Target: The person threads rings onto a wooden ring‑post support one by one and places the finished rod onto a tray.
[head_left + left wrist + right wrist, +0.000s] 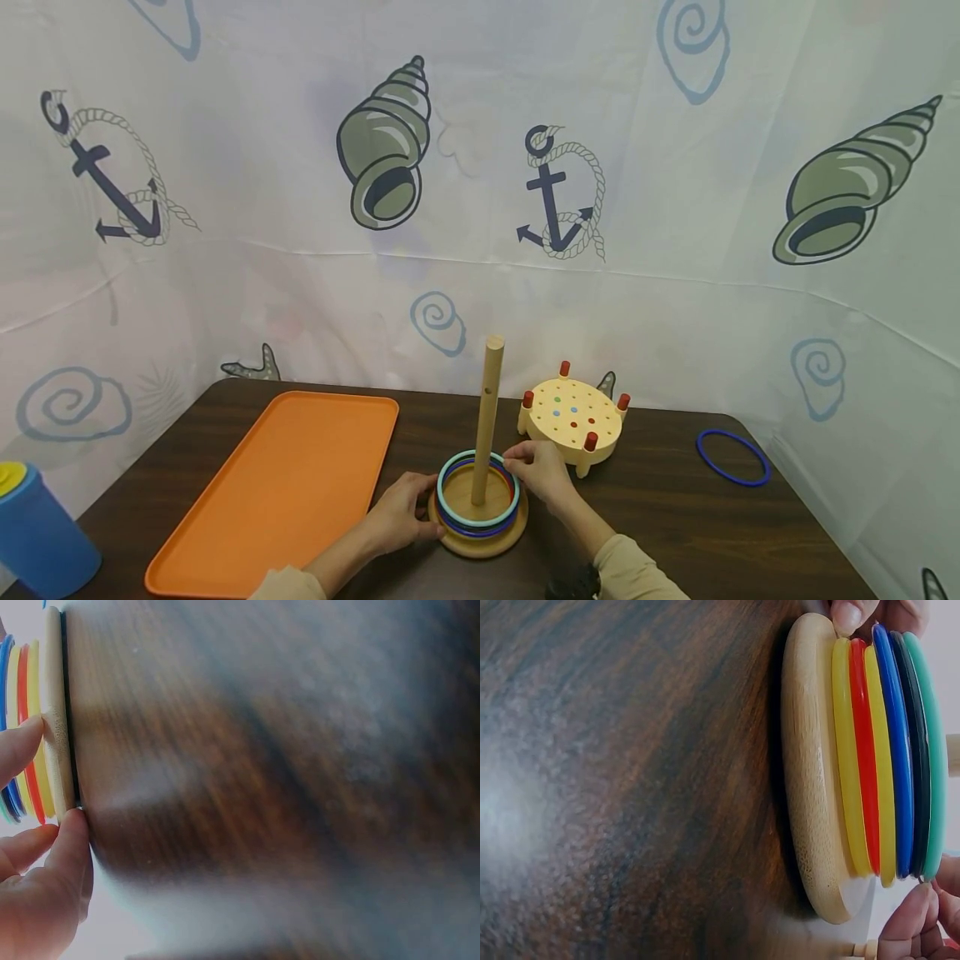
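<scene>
Blue container [56, 533] with yellow lid [11, 477]: one, far left of the wooden peg stand [489, 400], cut by the picture's edge.

Orange tray [285, 475]: one, rectangular, low-rimmed, flat on the dark wood-grain table [675, 525], left of the stand.

Left hand [393, 517]: at the stand's left side, below a pale sleeve; thumb and fingertips apart from each other, curved about the edge of the round base and touching it.

Wooden peg stand: one, round base flat on the table, post upright. Around the post, stacked from the base up: yellow ring [847, 750], red ring [864, 750], second yellow ring [881, 750], blue ring [898, 750], black ring [915, 750], mint ring [933, 750] uppermost.

Right hand [543, 471]: at the stand's right side, toward its rear; thumb and fingertips clamped on the mint ring's edge.

Cream perforated board [555, 429]: one, round, with red pegs at its rim and coloured dots, behind and right of the stand.

Loose blue ring [738, 482]: one, flat on the table, well to the stand's right.

White backdrop [480, 208]: behind the stand, full width, printed with shells and anchors.
</scene>
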Demonstrator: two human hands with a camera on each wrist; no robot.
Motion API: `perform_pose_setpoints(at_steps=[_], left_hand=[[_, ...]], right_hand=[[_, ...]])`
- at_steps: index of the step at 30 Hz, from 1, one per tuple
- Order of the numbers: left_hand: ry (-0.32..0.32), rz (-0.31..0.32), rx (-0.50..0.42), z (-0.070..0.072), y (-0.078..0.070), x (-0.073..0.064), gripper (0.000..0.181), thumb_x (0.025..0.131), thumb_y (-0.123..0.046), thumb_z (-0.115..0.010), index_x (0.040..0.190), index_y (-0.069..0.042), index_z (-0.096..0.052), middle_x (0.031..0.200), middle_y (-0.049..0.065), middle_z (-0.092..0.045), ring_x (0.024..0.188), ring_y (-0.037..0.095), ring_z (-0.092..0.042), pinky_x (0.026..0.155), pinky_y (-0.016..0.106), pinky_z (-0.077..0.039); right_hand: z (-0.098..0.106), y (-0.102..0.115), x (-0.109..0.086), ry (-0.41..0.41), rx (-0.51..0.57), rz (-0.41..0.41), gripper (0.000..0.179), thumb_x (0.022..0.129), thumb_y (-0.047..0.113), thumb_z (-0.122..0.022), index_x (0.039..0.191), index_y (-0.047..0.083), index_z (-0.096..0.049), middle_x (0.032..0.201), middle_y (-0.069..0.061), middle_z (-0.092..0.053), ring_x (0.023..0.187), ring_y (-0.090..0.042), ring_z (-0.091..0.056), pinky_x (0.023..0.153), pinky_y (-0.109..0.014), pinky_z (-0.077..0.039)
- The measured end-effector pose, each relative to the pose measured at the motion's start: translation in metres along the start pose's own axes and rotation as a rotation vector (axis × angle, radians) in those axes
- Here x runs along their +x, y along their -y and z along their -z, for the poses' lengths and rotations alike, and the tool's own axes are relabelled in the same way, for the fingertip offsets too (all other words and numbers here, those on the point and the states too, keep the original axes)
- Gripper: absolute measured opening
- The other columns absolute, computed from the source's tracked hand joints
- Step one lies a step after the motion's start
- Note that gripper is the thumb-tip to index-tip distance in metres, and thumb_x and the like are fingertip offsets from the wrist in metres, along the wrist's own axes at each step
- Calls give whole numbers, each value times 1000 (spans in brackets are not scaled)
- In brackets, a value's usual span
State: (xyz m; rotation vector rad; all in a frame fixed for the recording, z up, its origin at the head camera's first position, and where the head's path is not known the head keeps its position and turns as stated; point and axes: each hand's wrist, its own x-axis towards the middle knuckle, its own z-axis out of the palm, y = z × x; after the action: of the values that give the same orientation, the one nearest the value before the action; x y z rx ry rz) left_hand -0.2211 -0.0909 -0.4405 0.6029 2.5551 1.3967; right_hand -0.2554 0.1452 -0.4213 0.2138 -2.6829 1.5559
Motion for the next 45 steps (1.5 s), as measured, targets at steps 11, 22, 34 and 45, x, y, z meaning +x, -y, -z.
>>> perform_pose_setpoints(at_steps=[11,22,34,45], left_hand=[[-1,13,5,0,0,0,72,70,-5,-81,129,16,-45,121,25,-45,109,40,-52,86,35,-55],[-11,-10,17,0,0,-1,70,70,-5,-81,128,16,-46,120,25,-46,108,39,-53,85,36,-55],[-3,-10,17,0,-1,-1,71,71,-6,-81,129,16,-45,120,25,-46,107,38,-53,84,36,-55],[3,-8,17,0,-1,1,72,71,-6,-81,129,16,-45,120,25,-46,107,38,-53,84,37,-55]], right_hand=[[6,1,-7,7,73,-20,13,88,2,-61,95,-6,-68,80,-7,-63,67,-12,-59,60,-30,-58],[22,6,-23,-20,120,47,16,90,7,-61,97,-7,-67,84,-9,-63,68,-12,-56,61,-28,-58],[51,12,-36,-145,33,64,9,87,8,-66,90,1,-70,75,-7,-63,55,-13,-56,49,-19,-50],[92,11,-45,-278,62,126,12,88,6,-65,92,-4,-69,65,-4,-57,54,-9,-52,49,-21,-48]])
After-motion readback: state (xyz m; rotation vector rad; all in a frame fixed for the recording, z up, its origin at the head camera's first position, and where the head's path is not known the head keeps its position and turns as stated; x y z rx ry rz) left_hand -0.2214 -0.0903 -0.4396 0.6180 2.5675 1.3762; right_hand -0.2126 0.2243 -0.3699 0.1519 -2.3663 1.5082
